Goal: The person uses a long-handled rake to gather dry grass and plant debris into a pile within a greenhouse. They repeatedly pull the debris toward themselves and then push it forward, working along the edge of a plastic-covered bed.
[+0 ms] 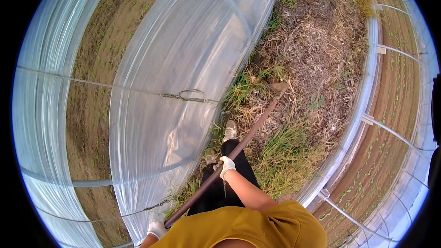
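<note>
A long-handled hoe with a brown shaft runs diagonally from the lower left to the upper right. Its dirt-coloured blade rests at the grass and dry plant litter. My right hand, in a white glove, is closed around the middle of the shaft, above my legs. At the lower left, my gloved left hand is at the butt end of the shaft; its fingers are partly hidden, so I cannot tell how it grips. Green grass tufts grow just left of the blade.
A clear plastic greenhouse sheet with a knotted rope borders the strip on the left. Along the right runs another greenhouse's plastic edge with metal hoops. Dry stalks and long grass cover the ground between. My shoe stands beside the left sheet.
</note>
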Demonstrator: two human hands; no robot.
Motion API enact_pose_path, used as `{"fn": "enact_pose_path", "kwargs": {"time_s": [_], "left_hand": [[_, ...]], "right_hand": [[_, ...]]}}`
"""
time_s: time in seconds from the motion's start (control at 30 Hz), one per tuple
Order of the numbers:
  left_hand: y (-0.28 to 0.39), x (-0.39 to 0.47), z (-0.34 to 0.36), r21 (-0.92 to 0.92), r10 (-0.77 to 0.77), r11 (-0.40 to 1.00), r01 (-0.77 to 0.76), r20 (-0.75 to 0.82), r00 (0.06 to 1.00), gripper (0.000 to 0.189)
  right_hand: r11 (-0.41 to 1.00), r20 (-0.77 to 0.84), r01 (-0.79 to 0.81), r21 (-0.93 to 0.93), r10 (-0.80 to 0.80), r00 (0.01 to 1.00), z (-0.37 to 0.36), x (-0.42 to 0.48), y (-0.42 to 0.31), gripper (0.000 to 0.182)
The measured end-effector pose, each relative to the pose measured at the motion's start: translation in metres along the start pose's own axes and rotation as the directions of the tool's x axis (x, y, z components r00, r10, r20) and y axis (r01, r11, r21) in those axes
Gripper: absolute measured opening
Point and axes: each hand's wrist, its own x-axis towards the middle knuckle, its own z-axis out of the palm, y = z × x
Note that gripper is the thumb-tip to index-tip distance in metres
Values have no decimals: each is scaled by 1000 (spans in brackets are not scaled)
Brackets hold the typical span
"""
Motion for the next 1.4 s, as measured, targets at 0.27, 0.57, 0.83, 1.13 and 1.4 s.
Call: {"fn": "enact_pose_path", "kwargs": {"time_s": [0.27, 0.57, 0.83, 1.13, 1.4], "left_hand": [[127, 108, -47, -246, -29, 969, 10, -71, 997, 31], [148, 74, -88, -443, -102, 879, 177, 188, 977, 44], [-39, -65, 35, -3, -316, 944, 329, 270, 910, 39], [111, 9, -137, -11, -144, 990, 144, -144, 979, 36], [263, 28, -252, -7, 376, 916, -400, -328, 866, 56]], "right_hand": [[859, 155, 511, 23, -508, 847, 55, -64, -181, 11], [872, 98, 398, -286, -387, 917, 91, 2, -164, 7], [994, 114, -87, -72, 95, 989, 19, -18, 66, 8], [937, 248, 221, 269, -289, 924, 33, -68, -147, 18], [861, 312, 222, 458, -390, 866, 0, -121, -232, 18]]}}
